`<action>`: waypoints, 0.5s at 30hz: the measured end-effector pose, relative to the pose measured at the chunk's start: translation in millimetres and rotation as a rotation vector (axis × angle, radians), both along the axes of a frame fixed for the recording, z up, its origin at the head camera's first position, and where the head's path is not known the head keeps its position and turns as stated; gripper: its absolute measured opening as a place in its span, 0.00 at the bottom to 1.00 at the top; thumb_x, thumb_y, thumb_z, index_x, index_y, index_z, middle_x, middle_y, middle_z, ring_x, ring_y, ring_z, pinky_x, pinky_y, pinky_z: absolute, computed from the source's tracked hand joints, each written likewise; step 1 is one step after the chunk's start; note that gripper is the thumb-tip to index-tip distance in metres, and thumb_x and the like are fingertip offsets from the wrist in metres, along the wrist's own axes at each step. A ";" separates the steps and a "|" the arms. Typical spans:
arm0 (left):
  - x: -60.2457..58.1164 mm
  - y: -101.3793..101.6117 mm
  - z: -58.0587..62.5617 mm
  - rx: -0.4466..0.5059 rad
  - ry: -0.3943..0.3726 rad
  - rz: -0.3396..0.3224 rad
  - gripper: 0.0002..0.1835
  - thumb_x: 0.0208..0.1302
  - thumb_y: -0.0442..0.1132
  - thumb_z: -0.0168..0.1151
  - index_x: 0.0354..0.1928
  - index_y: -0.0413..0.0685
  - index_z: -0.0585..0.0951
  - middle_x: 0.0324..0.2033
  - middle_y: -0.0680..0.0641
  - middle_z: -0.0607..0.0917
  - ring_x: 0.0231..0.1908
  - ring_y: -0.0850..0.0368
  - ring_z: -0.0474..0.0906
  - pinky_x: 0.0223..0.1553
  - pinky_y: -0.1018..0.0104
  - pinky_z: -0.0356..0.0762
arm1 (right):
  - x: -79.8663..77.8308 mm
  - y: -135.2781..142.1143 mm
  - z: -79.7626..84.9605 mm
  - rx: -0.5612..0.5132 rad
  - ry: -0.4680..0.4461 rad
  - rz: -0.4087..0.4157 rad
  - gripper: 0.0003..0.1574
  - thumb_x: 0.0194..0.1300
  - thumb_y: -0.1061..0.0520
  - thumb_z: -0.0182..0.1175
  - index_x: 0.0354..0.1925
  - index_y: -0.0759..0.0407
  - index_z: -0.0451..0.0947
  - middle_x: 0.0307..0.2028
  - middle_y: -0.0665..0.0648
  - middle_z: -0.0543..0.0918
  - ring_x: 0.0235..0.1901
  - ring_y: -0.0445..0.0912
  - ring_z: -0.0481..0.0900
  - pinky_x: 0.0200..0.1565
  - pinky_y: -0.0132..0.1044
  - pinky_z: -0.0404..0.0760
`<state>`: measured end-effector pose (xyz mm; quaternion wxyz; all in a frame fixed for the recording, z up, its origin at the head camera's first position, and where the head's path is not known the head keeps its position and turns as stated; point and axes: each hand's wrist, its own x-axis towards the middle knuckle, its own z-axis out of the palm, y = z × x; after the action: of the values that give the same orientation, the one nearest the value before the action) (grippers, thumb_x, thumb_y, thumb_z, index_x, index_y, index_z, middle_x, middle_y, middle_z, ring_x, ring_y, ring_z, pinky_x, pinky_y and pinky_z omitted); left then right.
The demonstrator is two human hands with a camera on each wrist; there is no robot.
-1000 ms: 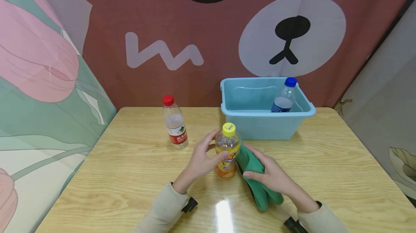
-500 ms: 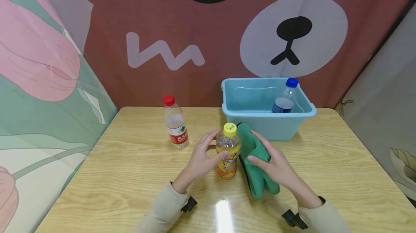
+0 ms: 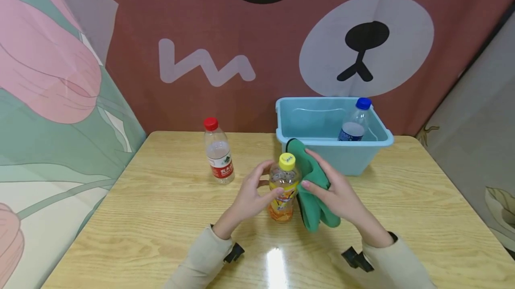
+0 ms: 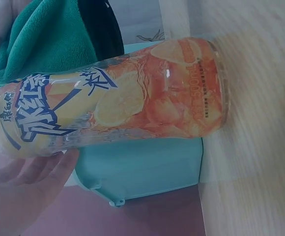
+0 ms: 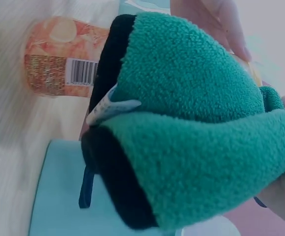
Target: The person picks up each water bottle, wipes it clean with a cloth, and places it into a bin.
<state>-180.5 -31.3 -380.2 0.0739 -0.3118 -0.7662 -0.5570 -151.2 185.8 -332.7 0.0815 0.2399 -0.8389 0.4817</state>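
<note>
A clear plastic drink bottle (image 3: pixel 281 208) with a yellow cap and an orange-yellow label stands on the table. My left hand (image 3: pixel 251 196) holds its upper part from the left, thumb across the front. In my right hand (image 3: pixel 341 192) is a folded green towel (image 3: pixel 318 210) with black edging, gripped against the bottle's right side. The right wrist view shows the fuzzy towel (image 5: pixel 191 83) covering much of the bottle (image 5: pixel 59 54), whose barcode end stays exposed. Fingers of the right hand behind the towel are partly hidden.
Behind the towel stands a light blue bin (image 3: pixel 322 157), with a blue-capped bottle (image 3: pixel 353 125) leaning inside at its right. A red-capped water bottle (image 3: pixel 219 159) stands upright to the left on the wooden table (image 3: pixel 157 217). A patterned cloth backdrop (image 3: pixel 201 101) hangs behind.
My right hand has moved the towel upward along the bottle's right side, and its thumb is now closer to the bottle. The left hand and bottle have hardly moved.
</note>
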 end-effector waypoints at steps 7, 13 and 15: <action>-0.4 -0.4 1.2 0.016 0.003 -0.015 0.31 0.55 0.31 0.64 0.61 0.37 0.64 0.52 0.39 0.74 0.52 0.47 0.71 0.45 0.60 0.77 | -2.2 -5.6 3.3 0.033 0.015 0.027 0.36 0.62 0.60 0.58 0.66 0.57 0.58 0.57 0.64 0.70 0.51 0.55 0.72 0.47 0.53 0.74; -1.2 -1.1 0.9 0.009 -0.005 -0.017 0.31 0.55 0.31 0.64 0.60 0.38 0.64 0.52 0.39 0.74 0.52 0.47 0.71 0.45 0.61 0.77 | -5.3 -7.8 2.3 0.045 0.021 0.059 0.33 0.63 0.59 0.57 0.65 0.58 0.59 0.59 0.63 0.68 0.55 0.56 0.69 0.51 0.55 0.71; -1.4 -1.6 0.9 0.016 -0.009 -0.024 0.31 0.55 0.31 0.64 0.60 0.38 0.64 0.52 0.39 0.74 0.52 0.46 0.71 0.45 0.60 0.77 | -6.1 -8.7 1.0 0.061 0.031 0.061 0.32 0.63 0.59 0.56 0.64 0.59 0.60 0.62 0.63 0.65 0.58 0.57 0.65 0.54 0.58 0.67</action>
<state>-181.9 -32.9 -379.3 0.0662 -0.3179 -0.7583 -0.5654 -157.3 177.1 -331.7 0.0724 0.2751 -0.8442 0.4544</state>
